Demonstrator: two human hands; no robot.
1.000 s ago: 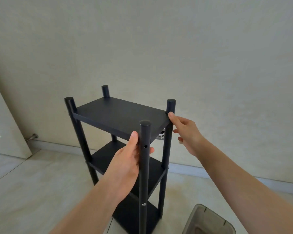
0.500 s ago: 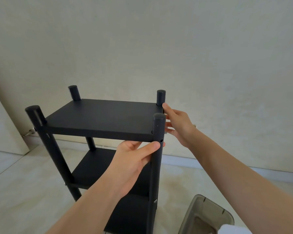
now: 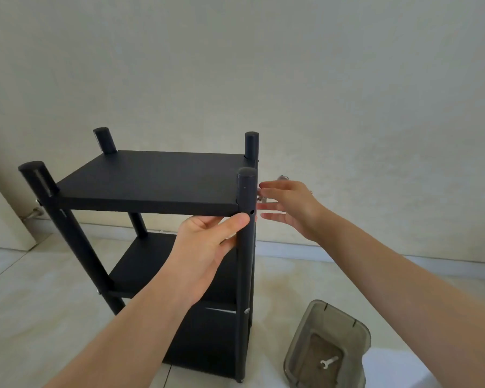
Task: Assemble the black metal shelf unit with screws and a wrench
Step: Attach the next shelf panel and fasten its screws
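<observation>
Lower right, nearest the viewer: one translucent grey plastic bin (image 3: 331, 345) on the tiled floor (image 3: 39, 303), holding one small silver wrench (image 3: 328, 362); a pale object at the bottom right corner partly covers the bin's near edge and cannot be identified. Centre: the black metal shelf unit (image 3: 157, 180) stands upright on the floor, just left of the bin; four round posts and three shelves are visible, the lowest shelf largely hidden behind the left forearm. The left hand (image 3: 207, 247) grips the near right post (image 3: 245, 247) just beneath the top shelf, thumb lying across the front of the post, fingers tucked under the shelf edge. An empty screw hole shows in that post just above the thumb tip. The right hand (image 3: 289, 208) sits just beside the same post on its right side, fingers extended toward it; a small silvery item shows at the fingertips, too blurred to name, and whether it is pinched cannot be told. Behind: a plain wall (image 3: 291, 79) with skirting; a door edge (image 3: 0, 214) at far left.
</observation>
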